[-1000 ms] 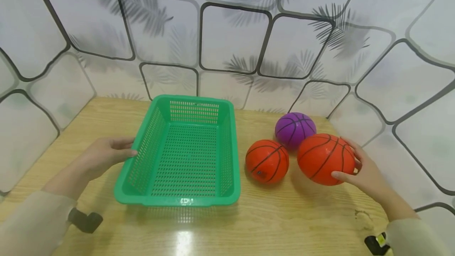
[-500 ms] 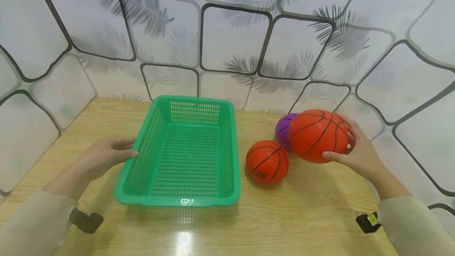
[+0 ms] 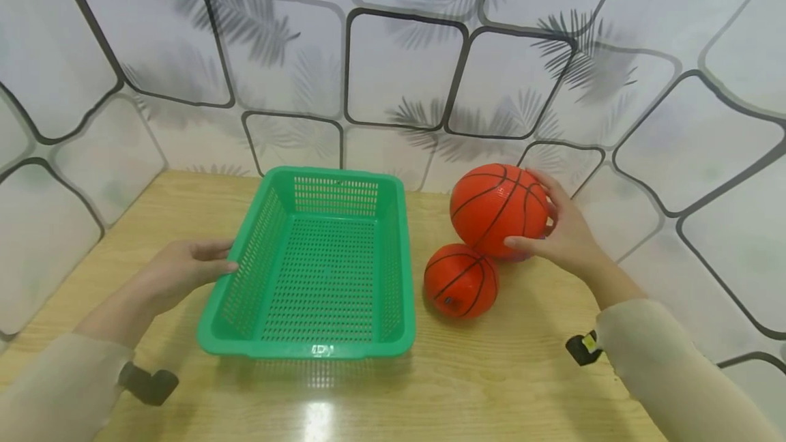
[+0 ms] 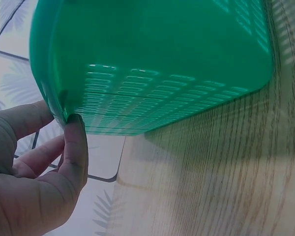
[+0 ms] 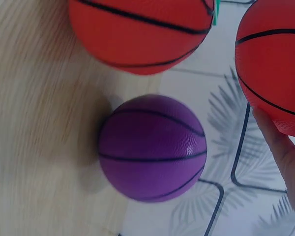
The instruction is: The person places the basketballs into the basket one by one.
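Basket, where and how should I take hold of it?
Probably grip the basket by its left rim and right rim, both thin enough to pinch, as the left hand does. Reach the left rim from the left, the right one from above, since the loose red ball sits beside it.

The person's right hand holds a shiny red, black-lined ball, while a round purple, black-lined ball and another red, black-lined ball rest on the light wood-grained table before a white leaf-patterned wall.
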